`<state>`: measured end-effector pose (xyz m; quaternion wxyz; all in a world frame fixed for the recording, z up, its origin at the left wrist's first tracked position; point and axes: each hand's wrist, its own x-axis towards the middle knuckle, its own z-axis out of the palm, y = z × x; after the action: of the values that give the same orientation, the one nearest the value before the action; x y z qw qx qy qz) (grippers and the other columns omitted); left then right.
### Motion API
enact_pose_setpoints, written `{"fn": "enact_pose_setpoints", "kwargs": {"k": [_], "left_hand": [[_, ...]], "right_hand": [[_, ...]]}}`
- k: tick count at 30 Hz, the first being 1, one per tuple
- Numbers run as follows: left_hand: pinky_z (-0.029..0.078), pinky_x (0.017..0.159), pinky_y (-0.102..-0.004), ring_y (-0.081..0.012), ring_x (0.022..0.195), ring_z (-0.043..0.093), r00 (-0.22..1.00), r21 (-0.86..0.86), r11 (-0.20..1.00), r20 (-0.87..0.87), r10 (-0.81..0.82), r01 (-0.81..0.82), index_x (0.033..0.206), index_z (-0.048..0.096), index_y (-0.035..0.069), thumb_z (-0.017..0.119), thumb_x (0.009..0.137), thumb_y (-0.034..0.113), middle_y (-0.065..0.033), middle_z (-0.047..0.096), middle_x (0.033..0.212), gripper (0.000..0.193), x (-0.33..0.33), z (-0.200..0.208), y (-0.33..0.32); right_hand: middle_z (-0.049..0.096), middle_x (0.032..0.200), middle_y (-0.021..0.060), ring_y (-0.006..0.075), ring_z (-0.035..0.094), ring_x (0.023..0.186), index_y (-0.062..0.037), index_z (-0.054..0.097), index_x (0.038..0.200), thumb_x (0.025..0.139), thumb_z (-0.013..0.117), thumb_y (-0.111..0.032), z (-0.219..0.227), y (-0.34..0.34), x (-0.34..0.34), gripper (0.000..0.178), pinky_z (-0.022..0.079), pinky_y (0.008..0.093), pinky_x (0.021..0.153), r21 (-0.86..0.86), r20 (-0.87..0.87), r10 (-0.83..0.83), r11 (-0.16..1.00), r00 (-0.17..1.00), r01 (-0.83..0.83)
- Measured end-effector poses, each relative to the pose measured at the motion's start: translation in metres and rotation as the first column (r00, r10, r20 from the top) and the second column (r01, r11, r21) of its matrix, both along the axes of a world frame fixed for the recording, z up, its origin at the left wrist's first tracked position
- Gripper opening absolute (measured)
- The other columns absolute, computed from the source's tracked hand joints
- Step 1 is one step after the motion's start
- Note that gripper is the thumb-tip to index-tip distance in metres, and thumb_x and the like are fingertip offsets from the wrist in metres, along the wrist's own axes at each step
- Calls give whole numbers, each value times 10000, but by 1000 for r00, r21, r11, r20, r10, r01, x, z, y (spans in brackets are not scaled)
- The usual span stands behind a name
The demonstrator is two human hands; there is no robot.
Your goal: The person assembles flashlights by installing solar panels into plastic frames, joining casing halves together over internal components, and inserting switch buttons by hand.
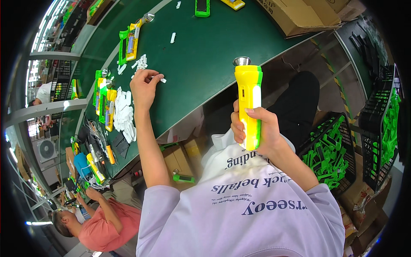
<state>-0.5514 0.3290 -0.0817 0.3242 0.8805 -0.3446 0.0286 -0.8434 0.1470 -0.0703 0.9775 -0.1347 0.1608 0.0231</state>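
My right hand (267,128) is wrapped round a yellow and green flashlight (248,92), held upright in front of my shirt with its silvery reflector (242,61) at the top. Over the green table, my left hand (144,88) pinches a small white piece (163,80) at the fingertips; most of that piece is hidden by the fingers. Just beyond the hand lies a small heap of white pieces (140,63). Beside my left forearm is a larger pile of flat white parts (123,112).
Opened flashlight halves (132,40) and more half-built flashlights (102,100) lie along the table's left. A cardboard box (295,17) sits at the far right. Black crates (352,171) of green parts stand at the right. A co-worker in a salmon shirt (110,229) works at lower left.
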Motion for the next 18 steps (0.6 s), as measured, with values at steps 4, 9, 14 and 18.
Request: {"fn": "enact_pose_setpoints", "kwargs": {"k": [4,9,14,18], "left_hand": [[428,590,-228,-74,617,500,985,-15,999,-169,46,-49,922,683,-9,757,781,36,-10,607,716,165,0,-1,1],[456,610,-228,-88,644,564,972,-146,986,-228,48,-83,870,675,-17,746,789,53,-32,653,726,128,7,-6,8],[458,655,-227,-96,696,550,802,-571,814,-437,-408,103,896,637,-3,689,845,-6,-51,608,848,72,-91,57,-38],[499,690,-231,-107,751,615,658,-609,750,-458,-598,257,891,654,-35,658,794,-135,-73,638,845,139,-149,67,-72]], "right_hand": [[537,643,63,166,508,497,-81,517,999,802,634,-262,1,1,0,293,434,308,504,-20,-17,-7,1000,1000,6],[535,655,83,186,508,497,-72,512,1022,806,633,-257,1,1,1,310,431,317,499,-19,32,5,1000,999,-4],[536,686,120,195,513,497,-46,493,1032,799,627,-261,-4,-4,-2,344,433,327,482,113,195,83,988,977,-106],[518,681,119,195,512,502,-28,474,1025,778,628,-299,-4,-1,-1,397,443,326,480,150,299,128,972,946,-179]]}}
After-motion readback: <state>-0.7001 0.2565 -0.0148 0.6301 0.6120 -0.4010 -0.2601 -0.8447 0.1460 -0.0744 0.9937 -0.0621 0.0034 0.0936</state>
